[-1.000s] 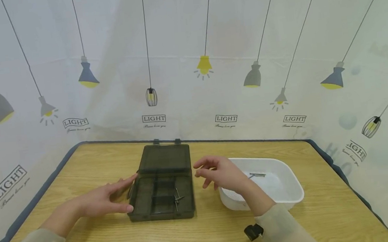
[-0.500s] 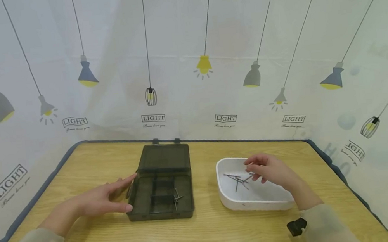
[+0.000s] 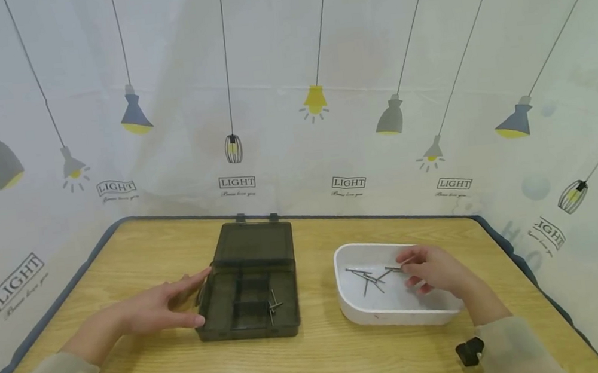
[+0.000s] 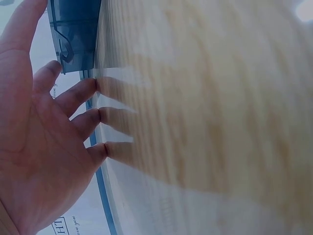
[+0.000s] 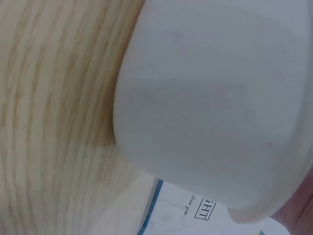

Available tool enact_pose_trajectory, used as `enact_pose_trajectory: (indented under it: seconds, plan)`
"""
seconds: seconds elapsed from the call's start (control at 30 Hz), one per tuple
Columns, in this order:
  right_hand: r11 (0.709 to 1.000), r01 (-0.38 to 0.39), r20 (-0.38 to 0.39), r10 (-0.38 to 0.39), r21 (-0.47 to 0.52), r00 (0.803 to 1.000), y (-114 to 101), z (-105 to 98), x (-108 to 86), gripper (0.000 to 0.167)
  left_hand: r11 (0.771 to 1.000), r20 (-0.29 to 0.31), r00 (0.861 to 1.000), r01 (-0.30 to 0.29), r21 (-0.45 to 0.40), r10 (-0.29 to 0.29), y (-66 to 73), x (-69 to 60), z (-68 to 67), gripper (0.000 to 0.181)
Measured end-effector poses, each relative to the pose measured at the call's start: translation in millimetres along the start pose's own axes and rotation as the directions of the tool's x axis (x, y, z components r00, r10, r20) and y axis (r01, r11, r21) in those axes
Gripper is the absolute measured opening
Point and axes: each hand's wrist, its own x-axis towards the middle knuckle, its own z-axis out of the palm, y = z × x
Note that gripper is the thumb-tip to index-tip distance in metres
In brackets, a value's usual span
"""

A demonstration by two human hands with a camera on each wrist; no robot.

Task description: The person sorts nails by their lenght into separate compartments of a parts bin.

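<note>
An open dark see-through compartment box [image 3: 218,305] lies on the table with its lid folded back. Several thin metal screws or nails [image 3: 274,304] lie crossed in its right part. My left hand [image 3: 151,309] rests at the box's left side, thumb near the front corner and index finger near the hinge; its fingers [image 4: 78,95] are spread in the left wrist view. Over the white tray [image 3: 344,293] my right hand [image 3: 439,272] reaches in, fingers bent loosely. Its fingertips meet the end of one thin metal piece [image 3: 392,270]; contact is unclear. More such pieces [image 3: 364,279] lie left of it.
The wooden table [image 3: 326,358] has a dark blue edge [image 3: 334,214]. Behind it hangs a pale curtain [image 3: 275,50] printed with lamps. In the right wrist view the tray's outer wall [image 5: 205,107] hides most of the right hand.
My right hand has moved from the gap beside the box to the right, over the tray, and down towards the metal pieces. My left hand and the box have stayed put.
</note>
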Motion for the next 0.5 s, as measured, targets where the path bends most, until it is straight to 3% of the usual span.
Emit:
enact_pose_trajectory:
  seconds: [0.5]
  plan:
    - [0.998, -0.046, -0.050, 0.045, -0.033, 0.998, -2.0, 5.8, -0.3, 0.036, 1.000, -0.006, 1.000, -0.012, -0.011, 0.012, -3.8, 1.9, 1.5, 0.099]
